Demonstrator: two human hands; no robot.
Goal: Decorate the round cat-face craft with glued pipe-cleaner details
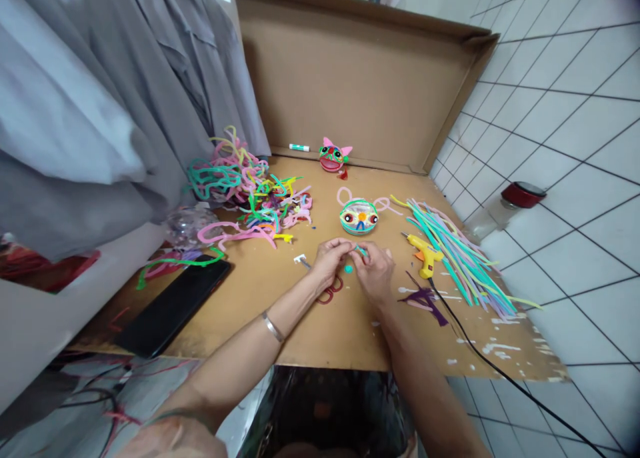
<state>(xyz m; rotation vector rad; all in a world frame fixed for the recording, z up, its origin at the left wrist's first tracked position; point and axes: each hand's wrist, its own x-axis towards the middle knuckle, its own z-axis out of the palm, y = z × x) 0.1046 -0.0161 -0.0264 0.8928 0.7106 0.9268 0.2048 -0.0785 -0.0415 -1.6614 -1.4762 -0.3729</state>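
My left hand (331, 258) and my right hand (375, 271) meet over the cardboard work surface (280, 311), both pinched on a short teal pipe cleaner piece (361, 250). A small teal ball (349, 269) lies just below the fingers. Red-handled scissors (327, 291) lie under my left wrist. A round pipe-cleaner animal face (359, 217) with big eyes and pink ears sits just beyond my hands.
A yellow glue gun (424, 253) with a black cord lies right of my hands, beside a bundle of straight pipe cleaners (455, 251). A tangled pipe-cleaner pile (250, 191) and black phone (173, 308) lie left. A second pink-eared face (333, 155) stands by the cardboard back wall.
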